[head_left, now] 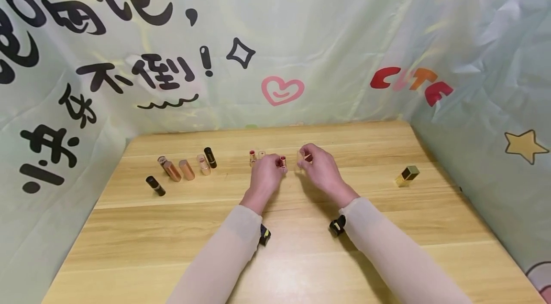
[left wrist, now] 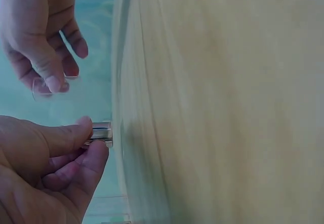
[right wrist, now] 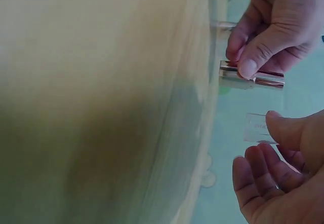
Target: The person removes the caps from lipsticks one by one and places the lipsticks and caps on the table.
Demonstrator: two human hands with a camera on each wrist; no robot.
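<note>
Near the middle of the table, my left hand (head_left: 264, 177) pinches an uncapped lipstick (right wrist: 271, 80) with a shiny rose-gold tube, held upright between thumb and fingers. Its red tip shows above the fingers in the head view. To its right, my right hand (head_left: 324, 170) holds a clear cap (right wrist: 254, 127) between thumb and fingertips, apart from the lipstick. Just behind the left hand stand another open lipstick (head_left: 252, 156) and a second clear cap (head_left: 262, 155), both partly hidden by that hand.
Several lipsticks stand at the left of the wooden table (head_left: 172, 242), among them a black one (head_left: 155, 185), a rose-gold one (head_left: 187, 170) and a pink clear-capped one (head_left: 203, 164). A gold lipstick with a dark cap (head_left: 406, 176) is at the right. A printed cloth (head_left: 336, 46) hangs behind.
</note>
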